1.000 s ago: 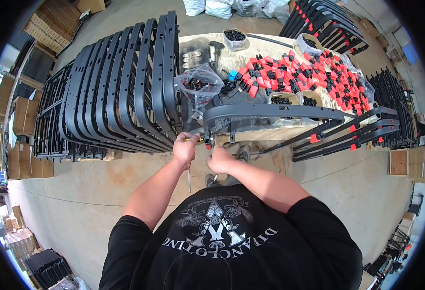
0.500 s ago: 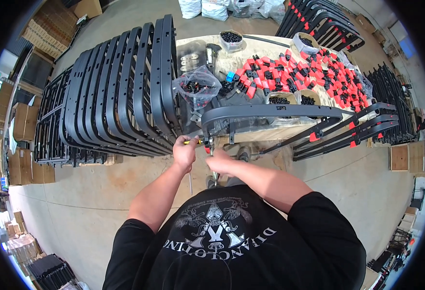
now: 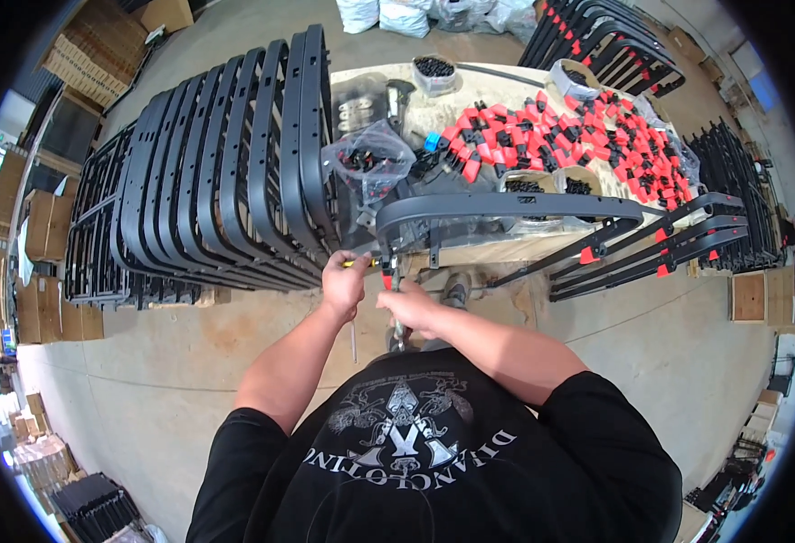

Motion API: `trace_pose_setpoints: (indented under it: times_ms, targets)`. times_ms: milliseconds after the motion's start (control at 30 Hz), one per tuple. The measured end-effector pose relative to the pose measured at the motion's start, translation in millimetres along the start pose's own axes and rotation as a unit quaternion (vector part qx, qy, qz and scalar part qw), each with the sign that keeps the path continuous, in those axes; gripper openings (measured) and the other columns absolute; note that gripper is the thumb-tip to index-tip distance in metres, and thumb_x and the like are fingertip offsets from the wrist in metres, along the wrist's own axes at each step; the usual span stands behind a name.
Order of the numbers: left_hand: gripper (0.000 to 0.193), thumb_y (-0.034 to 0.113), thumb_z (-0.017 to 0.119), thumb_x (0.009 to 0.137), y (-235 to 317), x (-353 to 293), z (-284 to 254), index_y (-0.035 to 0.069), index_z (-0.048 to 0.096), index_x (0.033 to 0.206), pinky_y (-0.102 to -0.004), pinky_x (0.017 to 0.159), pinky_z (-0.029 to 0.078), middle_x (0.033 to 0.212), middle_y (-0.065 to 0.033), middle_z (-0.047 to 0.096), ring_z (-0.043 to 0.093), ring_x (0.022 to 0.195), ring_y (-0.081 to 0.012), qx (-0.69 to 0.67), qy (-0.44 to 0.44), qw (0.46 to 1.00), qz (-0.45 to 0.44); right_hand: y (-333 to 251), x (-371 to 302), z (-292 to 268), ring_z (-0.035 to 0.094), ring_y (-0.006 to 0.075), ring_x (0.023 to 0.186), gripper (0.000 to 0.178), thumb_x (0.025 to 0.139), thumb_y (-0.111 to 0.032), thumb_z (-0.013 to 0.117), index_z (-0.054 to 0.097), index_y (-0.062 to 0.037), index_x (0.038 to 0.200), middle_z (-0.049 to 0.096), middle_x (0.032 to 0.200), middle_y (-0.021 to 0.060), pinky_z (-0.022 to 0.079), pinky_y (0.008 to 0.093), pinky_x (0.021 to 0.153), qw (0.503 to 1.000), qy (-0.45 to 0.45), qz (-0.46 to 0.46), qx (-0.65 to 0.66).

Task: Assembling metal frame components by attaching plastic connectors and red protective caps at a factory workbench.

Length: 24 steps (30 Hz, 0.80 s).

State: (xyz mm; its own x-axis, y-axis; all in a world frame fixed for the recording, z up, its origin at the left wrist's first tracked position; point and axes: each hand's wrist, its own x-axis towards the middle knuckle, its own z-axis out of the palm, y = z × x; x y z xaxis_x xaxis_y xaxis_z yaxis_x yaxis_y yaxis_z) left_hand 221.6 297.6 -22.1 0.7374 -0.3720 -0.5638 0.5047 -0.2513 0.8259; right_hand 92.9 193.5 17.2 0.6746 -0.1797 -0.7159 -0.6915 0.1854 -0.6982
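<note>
My left hand is closed around a yellow-and-black handled tool, just left of the lower end of a curved dark frame. A thin metal rod shows below this hand; whether it belongs to the same tool I cannot tell. Fingers curled, my right hand grips a slim metallic tool that stands under the frame's end. Its exact kind is unclear. A small red piece sits at the frame's end, between both hands.
Several curved dark frames stand in a row on the left. The worktable carries red and black plastic parts, tubs of small black pieces and a clear plastic bag. More frames with red parts stand right.
The metallic tool's upper part has shifted slightly, and the right hand has moved a little downward and left. The left hand still holds the yellow-and-black tool in nearly the same place.
</note>
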Motion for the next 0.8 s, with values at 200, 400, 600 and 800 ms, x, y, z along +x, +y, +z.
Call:
trace_pose_setpoints:
  times_ms: [200,400,600,800]
  targets:
    - [0.021,0.021,0.069,0.096,22,-6,10,0.013,0.049,0.092,-0.0252,0.035,0.020,0.060,0.0048,0.041,0.031,0.040,-0.0060,0.031,-0.052,0.995,-0.081,39,32,-5,0.068,0.0291,0.089,0.046,0.087,-0.021,0.062,0.050,0.0058,0.122,0.066,0.099,0.0215,0.055,0.0459,0.075,0.949,0.115,-0.035,-0.292]
    - [0.023,0.019,0.070,0.095,13,-6,-5,0.010,0.051,0.104,-0.0246,0.037,0.021,0.065,0.0031,0.046,0.033,0.044,-0.0054,-0.006,-0.055,0.995,-0.082,54,22,-3,0.070,0.0280,0.091,0.053,0.082,-0.018,0.068,0.051,0.0111,0.123,0.065,0.110,0.0243,0.055,0.0393,0.073,0.999,-0.030,-0.031,-0.019]
    - [0.069,0.024,0.075,0.088,-19,-13,-10,-0.001,0.036,0.138,-0.0369,0.060,0.050,0.089,-0.0148,0.067,0.064,0.067,-0.0238,0.193,0.020,0.976,0.095,64,24,5,0.062,0.0203,0.064,0.060,0.080,-0.022,0.071,0.043,0.0095,0.123,0.063,0.084,0.0139,0.050,0.0366,0.055,0.998,-0.002,-0.018,0.065]
    - [0.050,0.032,0.073,0.082,-25,-43,-8,-0.003,0.062,0.115,-0.0420,0.088,0.055,0.094,-0.0226,0.074,0.072,0.093,-0.0360,0.422,0.019,0.905,0.052,45,10,7,0.057,0.0167,0.062,0.062,0.080,-0.021,0.073,0.037,0.0088,0.121,0.057,0.086,0.0132,0.046,0.0334,0.050,1.000,-0.029,0.005,0.008]
